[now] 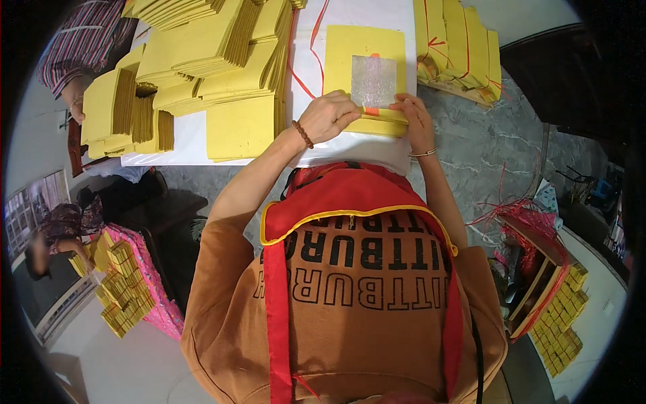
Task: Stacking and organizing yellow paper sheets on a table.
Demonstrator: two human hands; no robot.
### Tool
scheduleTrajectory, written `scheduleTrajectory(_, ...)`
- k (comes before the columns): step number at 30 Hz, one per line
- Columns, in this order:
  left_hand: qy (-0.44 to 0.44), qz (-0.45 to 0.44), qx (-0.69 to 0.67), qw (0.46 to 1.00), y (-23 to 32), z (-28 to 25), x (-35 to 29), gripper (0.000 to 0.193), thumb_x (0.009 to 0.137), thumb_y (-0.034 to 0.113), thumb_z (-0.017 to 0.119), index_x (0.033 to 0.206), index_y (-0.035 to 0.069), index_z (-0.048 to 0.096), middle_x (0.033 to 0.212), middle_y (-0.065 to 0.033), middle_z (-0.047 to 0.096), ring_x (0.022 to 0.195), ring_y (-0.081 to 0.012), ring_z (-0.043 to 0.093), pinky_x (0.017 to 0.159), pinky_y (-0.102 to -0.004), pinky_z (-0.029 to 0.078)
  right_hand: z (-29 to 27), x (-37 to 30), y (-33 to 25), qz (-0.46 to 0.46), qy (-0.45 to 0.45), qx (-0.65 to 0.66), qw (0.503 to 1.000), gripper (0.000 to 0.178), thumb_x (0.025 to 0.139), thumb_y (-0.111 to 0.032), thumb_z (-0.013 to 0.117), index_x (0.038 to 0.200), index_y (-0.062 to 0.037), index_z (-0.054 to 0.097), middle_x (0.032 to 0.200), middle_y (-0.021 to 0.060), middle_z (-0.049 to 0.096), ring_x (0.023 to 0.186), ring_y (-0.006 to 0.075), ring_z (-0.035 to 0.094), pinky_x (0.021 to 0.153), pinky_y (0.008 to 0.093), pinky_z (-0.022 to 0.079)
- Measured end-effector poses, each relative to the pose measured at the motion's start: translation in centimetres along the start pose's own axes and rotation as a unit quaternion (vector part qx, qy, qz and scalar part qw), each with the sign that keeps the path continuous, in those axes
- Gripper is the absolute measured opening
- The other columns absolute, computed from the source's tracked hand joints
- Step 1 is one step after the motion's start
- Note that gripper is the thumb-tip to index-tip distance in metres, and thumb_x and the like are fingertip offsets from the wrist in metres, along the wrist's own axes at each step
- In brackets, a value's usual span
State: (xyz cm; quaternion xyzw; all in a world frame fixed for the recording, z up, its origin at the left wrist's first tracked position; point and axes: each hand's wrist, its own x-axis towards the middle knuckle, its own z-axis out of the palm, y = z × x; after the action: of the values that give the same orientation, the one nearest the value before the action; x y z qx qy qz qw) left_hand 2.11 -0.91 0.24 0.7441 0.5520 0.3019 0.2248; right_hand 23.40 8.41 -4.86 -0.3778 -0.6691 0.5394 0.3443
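A yellow sheet of paper point(338, 50) with a silver foil square point(374, 79) and small orange-red marks lies on the white-covered table in front of me. Its near edge is folded over into a strip, and more yellow paper lies beneath. My left hand point(331, 118) is closed on the fold's left part, fingers curled and pressed down. At the fold's right end my right hand point(416, 120) pinches the paper between thumb and fingers. Part of the fold is hidden under the fingers of both hands.
Tall stacks of folded yellow paper point(202, 50) fill the table's left side. Red string point(315, 40) lies on the white cover point(303, 74). Bundles tied with red string point(457, 44) stand at the right. Another person's hand point(77, 108) is at the far left.
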Motion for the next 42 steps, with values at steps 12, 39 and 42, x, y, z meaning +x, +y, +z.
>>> scheduleTrajectory(12, -0.014, -0.117, -0.094, 0.989, -0.4, -0.1, 0.6, 0.017, 0.079, 0.017, 0.056, 0.077, 0.001, 0.062, 0.075, -0.0109, 0.062, 0.071, -0.0255, 0.059, 0.064, -0.0343, 0.046, 0.1, 0.0, 0.3, 0.01, 0.0, 0.068, 0.998, 0.033, 0.095, -0.023, 0.041, 0.093, 0.0004, 0.064, 0.102, 0.0094, 0.059, 0.098, 0.019, 0.054, 0.089, 0.0289, 0.039)
scheduleTrajectory(39, -0.119, 0.103, 0.081, 0.984, -0.4, 0.1, 0.3, 0.049, 0.066, 0.016, 0.072, 0.112, 0.012, 0.056, 0.106, -0.0091, 0.052, 0.096, -0.0259, 0.05, 0.085, -0.0369, 0.042, -0.9, -0.1, 1.7, -0.029, -0.07, -0.025, 0.997, 0.022, 0.077, -0.016, 0.067, 0.096, -0.005, 0.064, 0.114, 0.0075, 0.053, 0.107, 0.0196, 0.049, 0.09, 0.03, 0.04)
scheduleTrajectory(42, -0.122, 0.105, 0.064, 0.985, -0.7, -0.1, 0.4, 0.048, 0.066, 0.015, 0.072, 0.111, 0.012, 0.056, 0.104, -0.009, 0.052, 0.096, -0.026, 0.05, 0.085, -0.0367, 0.042, -0.8, -0.1, 1.7, -0.014, -0.069, 0.002, 0.998, 0.022, 0.077, -0.015, 0.067, 0.096, -0.0043, 0.064, 0.114, 0.0076, 0.053, 0.106, 0.0195, 0.05, 0.09, 0.03, 0.04)
